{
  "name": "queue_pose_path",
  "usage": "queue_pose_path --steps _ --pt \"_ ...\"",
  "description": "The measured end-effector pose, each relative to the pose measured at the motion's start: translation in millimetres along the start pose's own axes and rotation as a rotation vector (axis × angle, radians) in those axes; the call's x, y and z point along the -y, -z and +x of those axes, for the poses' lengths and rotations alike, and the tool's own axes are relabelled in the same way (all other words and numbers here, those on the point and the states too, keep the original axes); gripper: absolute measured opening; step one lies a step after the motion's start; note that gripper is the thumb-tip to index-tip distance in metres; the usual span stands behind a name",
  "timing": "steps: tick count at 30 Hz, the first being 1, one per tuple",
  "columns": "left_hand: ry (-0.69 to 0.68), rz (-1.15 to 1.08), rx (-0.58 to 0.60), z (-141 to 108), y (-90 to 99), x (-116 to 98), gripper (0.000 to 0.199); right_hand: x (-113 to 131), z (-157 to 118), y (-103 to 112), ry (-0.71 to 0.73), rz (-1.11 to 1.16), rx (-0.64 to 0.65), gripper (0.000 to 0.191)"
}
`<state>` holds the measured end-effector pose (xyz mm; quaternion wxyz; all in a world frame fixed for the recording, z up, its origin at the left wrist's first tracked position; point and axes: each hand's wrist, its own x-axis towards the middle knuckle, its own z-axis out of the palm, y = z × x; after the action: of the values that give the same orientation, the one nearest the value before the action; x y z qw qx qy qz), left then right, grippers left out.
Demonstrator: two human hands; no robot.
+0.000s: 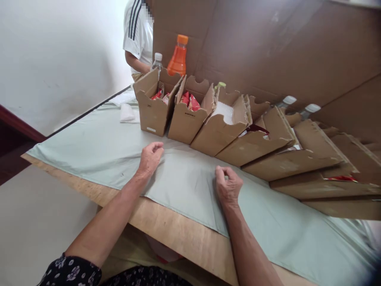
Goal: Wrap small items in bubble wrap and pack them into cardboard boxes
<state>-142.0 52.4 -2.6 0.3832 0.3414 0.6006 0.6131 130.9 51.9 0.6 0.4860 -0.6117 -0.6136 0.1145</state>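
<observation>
Floral-print sleeve [73,272] right up close; past it, the left hand [151,157] curls loosely, seemingly resting on the pale green cloth [190,190] over the desk [175,224]; the right hand [229,184] folds into a loose fist, nothing visible in either; just ahead stands the cardboard bin [186,123] with red packets [194,103], one of a slanting row; its low-cut front faces the person, likely for easy reach; the orange bottle [177,57] rises behind.

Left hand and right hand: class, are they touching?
Apart. The head view shows bare pale green cloth between the left hand and right hand.
</observation>
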Motion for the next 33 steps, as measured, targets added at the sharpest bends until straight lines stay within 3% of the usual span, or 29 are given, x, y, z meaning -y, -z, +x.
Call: queue_pose_path --steps 3,6,9,12,14,16,18,19,21,24,29,33 --pt "0.03 -0.017 0.074 -3 -4.2 1 0.022 36 -10 -21 0.088 0.053 0.152 0.028" --pt "0.047 -0.035 0.086 -4 -7.3 1 0.017 81 -1 -44 0.176 0.118 0.278 0.032" --pt "0.032 -0.067 -0.003 -1 -4.7 -1 0.019 131 29 -69 0.291 0.16 0.407 0.057" --pt "0.001 -0.114 -0.166 7 4.4 -5 0.026 169 66 -102 0.372 0.073 0.444 0.07" --pt "-0.015 -0.144 -0.287 13 11.9 -7 0.031 182 88 -125 0.371 0.007 0.456 0.063" --pt "-0.02 -0.173 -0.4 19 18.5 -9 0.034 187 101 -144 0.351 -0.001 0.473 0.041" --pt "-0.015 -0.203 -0.487 23 23.8 -9 0.036 187 106 -155 0.34 0.032 0.486 0.018" --pt "-0.012 -0.219 -0.52 25 26.3 -9 0.036 186 105 -156 0.338 0.047 0.49 0.016" --pt "-0.002 -0.251 -0.571 29 32.9 -8 0.038 185 98 -152 0.336 0.069 0.503 0.02" --pt "0.03 -0.303 -0.628 37 49.9 -6 0.046 183 76 -128 0.345 0.105 0.542 0.024" --pt "0.081 -0.357 -0.644 46 87.1 -3 0.073 171 38 -61 0.367 0.178 0.605 0.024" --pt "0.075 -0.363 -0.604 40 93.7 -6 0.064 143 19 -4 0.279 0.269 0.621 0.026"
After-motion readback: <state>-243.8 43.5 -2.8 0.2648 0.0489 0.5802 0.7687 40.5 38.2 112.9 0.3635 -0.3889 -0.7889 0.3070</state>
